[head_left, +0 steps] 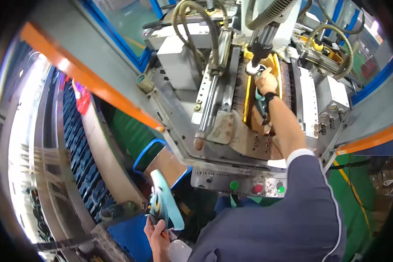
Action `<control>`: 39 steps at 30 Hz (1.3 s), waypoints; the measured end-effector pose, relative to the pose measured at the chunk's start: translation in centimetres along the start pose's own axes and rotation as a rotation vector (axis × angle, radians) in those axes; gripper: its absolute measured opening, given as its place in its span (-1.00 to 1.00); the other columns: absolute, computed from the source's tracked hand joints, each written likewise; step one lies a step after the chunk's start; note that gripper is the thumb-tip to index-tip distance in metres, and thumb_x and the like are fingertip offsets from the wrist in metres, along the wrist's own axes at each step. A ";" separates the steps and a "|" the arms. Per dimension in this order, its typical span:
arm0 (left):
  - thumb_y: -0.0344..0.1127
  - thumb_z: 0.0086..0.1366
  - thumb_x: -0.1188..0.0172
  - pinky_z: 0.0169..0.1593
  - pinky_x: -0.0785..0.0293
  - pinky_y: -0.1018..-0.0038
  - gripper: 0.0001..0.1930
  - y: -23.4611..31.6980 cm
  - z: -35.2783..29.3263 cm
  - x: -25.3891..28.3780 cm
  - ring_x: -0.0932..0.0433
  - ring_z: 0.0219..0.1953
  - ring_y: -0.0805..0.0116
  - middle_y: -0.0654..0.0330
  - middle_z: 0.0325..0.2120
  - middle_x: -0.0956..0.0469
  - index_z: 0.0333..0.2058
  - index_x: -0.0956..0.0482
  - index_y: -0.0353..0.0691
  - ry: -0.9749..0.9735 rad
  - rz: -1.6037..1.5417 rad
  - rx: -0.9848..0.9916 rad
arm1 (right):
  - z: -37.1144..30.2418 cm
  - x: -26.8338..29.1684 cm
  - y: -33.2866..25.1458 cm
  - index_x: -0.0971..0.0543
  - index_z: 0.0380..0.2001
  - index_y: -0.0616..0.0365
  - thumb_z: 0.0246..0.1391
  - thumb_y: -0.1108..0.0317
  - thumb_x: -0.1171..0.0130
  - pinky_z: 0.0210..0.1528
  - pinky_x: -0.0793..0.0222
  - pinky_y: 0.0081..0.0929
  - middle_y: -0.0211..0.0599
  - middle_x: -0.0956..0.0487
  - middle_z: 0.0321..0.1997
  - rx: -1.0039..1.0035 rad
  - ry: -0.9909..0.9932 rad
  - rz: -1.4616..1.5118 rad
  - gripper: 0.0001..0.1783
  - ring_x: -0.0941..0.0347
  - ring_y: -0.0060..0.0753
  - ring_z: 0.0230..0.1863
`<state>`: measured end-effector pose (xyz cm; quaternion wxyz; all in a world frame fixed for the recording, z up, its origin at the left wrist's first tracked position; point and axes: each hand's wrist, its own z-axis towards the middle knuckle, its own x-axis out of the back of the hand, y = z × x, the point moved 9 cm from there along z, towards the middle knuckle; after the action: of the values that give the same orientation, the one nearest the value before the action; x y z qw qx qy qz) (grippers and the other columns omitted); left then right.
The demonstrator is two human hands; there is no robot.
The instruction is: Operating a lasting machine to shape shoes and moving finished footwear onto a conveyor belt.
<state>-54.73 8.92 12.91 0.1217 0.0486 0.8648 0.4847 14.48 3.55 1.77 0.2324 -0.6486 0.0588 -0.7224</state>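
Observation:
Low at the left, my left hand (156,236) is closed on a sports shoe (165,201) with a pale blue sole, holding it upright beside the machine. My right arm reaches into the press machine (238,135). There my right hand (267,82), with a black band at its wrist, is closed on a second shoe (260,105), dark and teal, lying between yellow side pads (247,100). The hand and wrist hide much of this shoe. Just above the fingers hangs a black press rod (262,47) with a white ring-shaped end.
A panel (214,180) with green and red buttons runs along the machine's front. Steel cylinders (212,100) and hoses flank the bay. Left are an orange-edged frame (91,81), a conveyor (81,148) and a blue-framed stool (166,166).

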 end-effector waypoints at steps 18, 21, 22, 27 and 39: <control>-0.44 0.24 -0.20 -0.21 -0.62 0.33 -0.70 -21.3 -15.4 14.7 -0.62 -0.27 0.30 0.11 -0.23 -0.57 -0.06 -0.46 -0.42 0.316 -0.468 0.219 | -46.2 -6.4 -5.7 -0.54 -0.31 0.16 -0.04 0.46 -0.09 -0.05 -0.36 -0.13 -0.11 -0.49 -0.24 1.072 -0.440 0.374 -0.83 -0.40 0.03 -0.10; -0.42 0.22 -0.22 -0.26 -0.62 0.30 -0.71 -25.4 -18.6 19.9 -0.62 -0.27 0.27 0.08 -0.24 -0.57 -0.10 -0.49 -0.40 0.475 -0.568 0.201 | -45.8 -6.4 -5.2 -0.54 -0.28 0.17 -0.02 0.48 -0.07 -0.03 -0.36 -0.20 -0.11 -0.50 -0.21 1.075 -0.485 0.429 -0.81 -0.42 0.00 -0.09; -0.42 0.21 -0.23 -0.26 -0.63 0.29 -0.72 -26.7 -19.4 22.1 -0.62 -0.28 0.25 0.07 -0.25 -0.57 -0.12 -0.49 -0.39 0.540 -0.591 0.197 | -45.3 -6.2 -4.9 -0.53 -0.28 0.17 -0.01 0.47 -0.08 -0.03 -0.35 -0.22 -0.11 -0.50 -0.22 1.125 -0.422 0.464 -0.83 -0.43 -0.01 -0.11; -0.40 0.22 -0.20 -0.26 -0.64 0.16 -0.79 -33.2 -25.1 34.7 -0.64 -0.35 0.17 0.07 -0.33 -0.61 -0.18 -0.55 -0.34 0.898 -0.713 0.085 | -48.9 -2.4 -12.4 -0.52 -0.24 0.22 0.04 0.46 -0.12 -0.11 -0.36 -0.19 -0.02 -0.50 -0.28 1.043 -0.371 0.388 -0.82 -0.45 0.03 -0.17; -0.35 0.05 -0.30 -0.43 -0.47 0.31 -0.76 -41.1 -32.1 72.0 -0.57 -0.45 0.22 0.11 -0.45 -0.57 -0.31 -0.57 -0.33 1.427 -0.494 -0.145 | -84.4 8.1 -51.3 -0.39 0.16 0.22 0.25 0.31 -0.03 0.15 -0.33 -0.33 -0.03 -0.46 0.16 1.505 -0.753 0.694 -0.56 -0.42 -0.14 0.14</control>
<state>-131.13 -24.60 -17.71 -0.3597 -0.4800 0.6854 0.4129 -80.68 27.35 16.17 0.8027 -0.4644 -0.3164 -0.1999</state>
